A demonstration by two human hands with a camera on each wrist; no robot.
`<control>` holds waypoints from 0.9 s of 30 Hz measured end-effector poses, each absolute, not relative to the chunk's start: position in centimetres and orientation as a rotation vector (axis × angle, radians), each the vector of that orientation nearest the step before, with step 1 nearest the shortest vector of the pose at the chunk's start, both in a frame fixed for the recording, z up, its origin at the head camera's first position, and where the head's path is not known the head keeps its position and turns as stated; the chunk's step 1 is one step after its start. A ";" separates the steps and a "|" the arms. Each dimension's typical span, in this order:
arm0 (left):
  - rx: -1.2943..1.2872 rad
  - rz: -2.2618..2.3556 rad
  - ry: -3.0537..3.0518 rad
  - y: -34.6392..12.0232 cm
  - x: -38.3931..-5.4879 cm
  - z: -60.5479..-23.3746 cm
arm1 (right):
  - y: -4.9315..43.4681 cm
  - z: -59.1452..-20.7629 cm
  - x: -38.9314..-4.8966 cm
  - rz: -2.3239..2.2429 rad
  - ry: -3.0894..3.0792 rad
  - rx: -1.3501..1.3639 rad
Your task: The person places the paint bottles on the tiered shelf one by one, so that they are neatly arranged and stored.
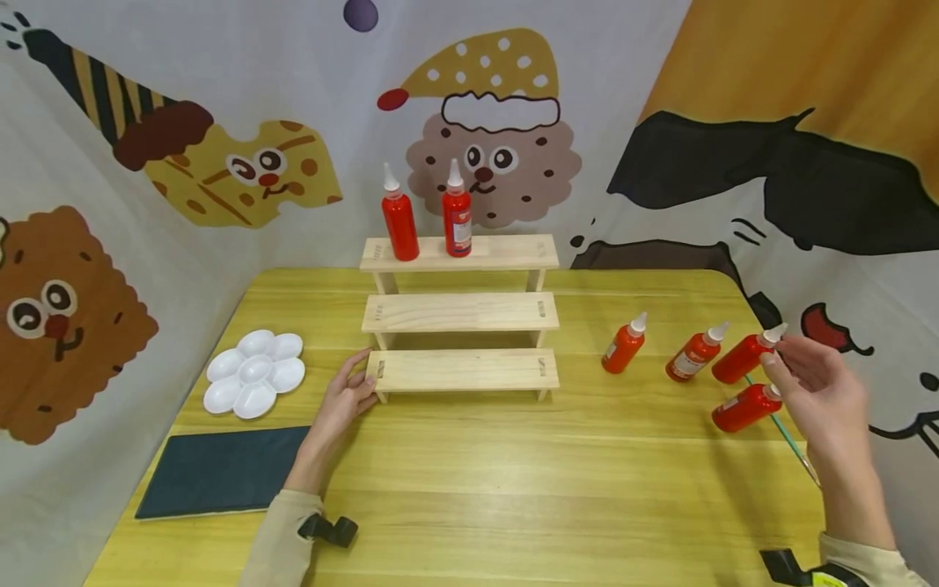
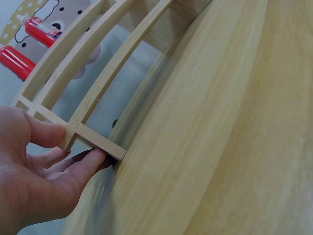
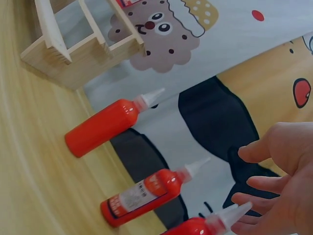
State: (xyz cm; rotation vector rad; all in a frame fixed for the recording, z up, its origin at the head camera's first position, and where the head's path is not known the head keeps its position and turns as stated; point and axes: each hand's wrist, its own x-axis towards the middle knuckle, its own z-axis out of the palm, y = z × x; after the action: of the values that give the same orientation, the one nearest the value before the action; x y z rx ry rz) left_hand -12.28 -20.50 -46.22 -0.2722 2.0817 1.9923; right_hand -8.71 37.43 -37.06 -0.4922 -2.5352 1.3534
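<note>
A three-tier wooden display stand (image 1: 462, 371) stands on the table. My left hand (image 1: 350, 397) pinches the left end of its lowest step, thumb on top and fingers below, as the left wrist view shows. Two red squeeze bottles, one plain-sided (image 1: 400, 227) and one with its label showing (image 1: 458, 222), stand on the top step. My right hand (image 1: 825, 391) is at the right, fingers apart and slightly bent, beside the white nozzle of a red bottle (image 1: 741, 359). Around it stand more red bottles: a near one (image 1: 742, 409), a labelled one (image 1: 692, 357) and one closer to the stand (image 1: 623, 348).
A white flower-shaped paint palette (image 1: 256, 371) lies at the left, behind a dark flat rectangular board (image 1: 223, 473). A thin green paintbrush (image 1: 788, 439) lies partly hidden behind the right-hand bottles. A cartoon-printed cloth (image 1: 293, 49) hangs behind the table.
</note>
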 end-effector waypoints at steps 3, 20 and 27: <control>-0.270 1.997 2.077 -20.5 -12.3 -46.2 | 37.6 -38.0 -8.5 1.334 -2.563 -0.506; -0.250 2.008 2.072 -20.6 -12.4 -46.7 | 38.4 -40.8 -8.2 1.229 -2.733 -0.647; -0.262 2.006 2.072 -20.6 -12.3 -46.6 | 38.7 -42.2 -8.0 1.220 -2.794 -0.622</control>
State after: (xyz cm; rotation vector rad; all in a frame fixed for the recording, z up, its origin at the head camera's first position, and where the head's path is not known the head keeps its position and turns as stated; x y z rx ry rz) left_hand -12.30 -20.63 -46.58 -0.2617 2.0723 2.0065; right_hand -7.97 38.67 -42.20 -0.6216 -2.7939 1.2199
